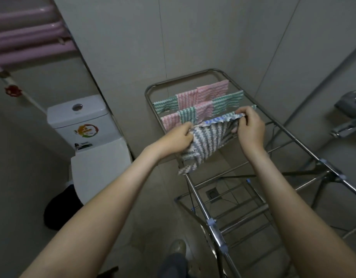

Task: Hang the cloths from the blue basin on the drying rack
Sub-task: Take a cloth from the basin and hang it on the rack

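You hold a grey-and-white striped cloth (209,141) stretched between both hands, over the far half of the drying rack (215,231).

- Left hand (178,137): fingers (188,127) curled, pinching the cloth's left top corner.
- Right hand (250,127): fingers (243,112) curled over the right top corner, thumb underneath, gripping it.
- The cloth's top edge shows a blue-and-white strip and runs level with one of the rack's rails. You cannot tell whether it already rests on that rail. The rest hangs down towards you, with the lower left corner lowest.
- Just beyond your hands, pink cloths (187,100) and green cloths (227,102) hang side by side over the far rails, striped like yours.
- The rails nearer you are bare metal.

Surroundings: a white toilet (96,157) stands left of the rack against the wall. Pink heating pipes (32,43) run above it, with a red valve (12,90) below them. A chrome tap (349,113) sits on the right wall. A floor drain (212,192) shows through the rack.
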`<action>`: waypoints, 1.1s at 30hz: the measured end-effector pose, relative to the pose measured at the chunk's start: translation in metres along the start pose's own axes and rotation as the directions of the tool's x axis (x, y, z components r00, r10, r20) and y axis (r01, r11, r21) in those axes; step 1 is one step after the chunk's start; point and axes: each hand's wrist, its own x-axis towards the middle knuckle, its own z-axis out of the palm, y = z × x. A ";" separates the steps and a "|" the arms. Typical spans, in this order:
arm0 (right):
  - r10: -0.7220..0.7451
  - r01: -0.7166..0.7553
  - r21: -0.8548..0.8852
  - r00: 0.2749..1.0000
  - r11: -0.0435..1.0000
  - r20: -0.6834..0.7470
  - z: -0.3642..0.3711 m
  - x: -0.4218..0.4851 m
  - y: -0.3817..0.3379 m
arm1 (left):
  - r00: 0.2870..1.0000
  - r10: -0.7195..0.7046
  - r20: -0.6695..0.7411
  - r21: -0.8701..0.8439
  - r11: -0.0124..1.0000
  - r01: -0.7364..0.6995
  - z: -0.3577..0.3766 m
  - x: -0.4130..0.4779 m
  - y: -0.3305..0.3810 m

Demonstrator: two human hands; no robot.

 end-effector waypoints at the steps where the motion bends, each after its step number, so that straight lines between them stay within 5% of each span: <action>1: 0.026 -0.026 -0.006 1.000 1.000 -0.001 0.001 0.002 0.002 | 1.000 0.002 0.013 -0.010 1.000 -0.002 0.002 0.005 -0.001; 8: 0.077 -0.084 -0.118 0.995 0.989 -0.064 0.001 0.020 0.021 | 0.990 -0.001 0.140 -0.063 0.998 0.010 0.010 0.048 -0.006; 16: 0.221 -0.154 -0.330 0.959 0.931 0.177 0.009 0.017 0.037 | 0.987 -0.095 0.129 0.154 0.985 0.075 0.011 0.069 -0.017; 22: 0.261 -0.174 -0.395 0.949 0.902 0.178 0.012 0.020 0.031 | 0.967 -0.105 0.233 0.184 0.981 0.062 0.016 0.077 -0.033; 27: 0.178 -0.115 -0.418 0.977 0.901 0.116 0.008 0.022 0.018 | 0.935 -0.025 0.354 0.111 0.994 -0.015 0.018 0.074 -0.034; 33: 0.205 -0.104 -0.452 0.962 0.886 0.180 0.009 0.020 0.028 | 0.962 0.100 0.254 0.144 0.980 -0.140 0.017 0.079 -0.033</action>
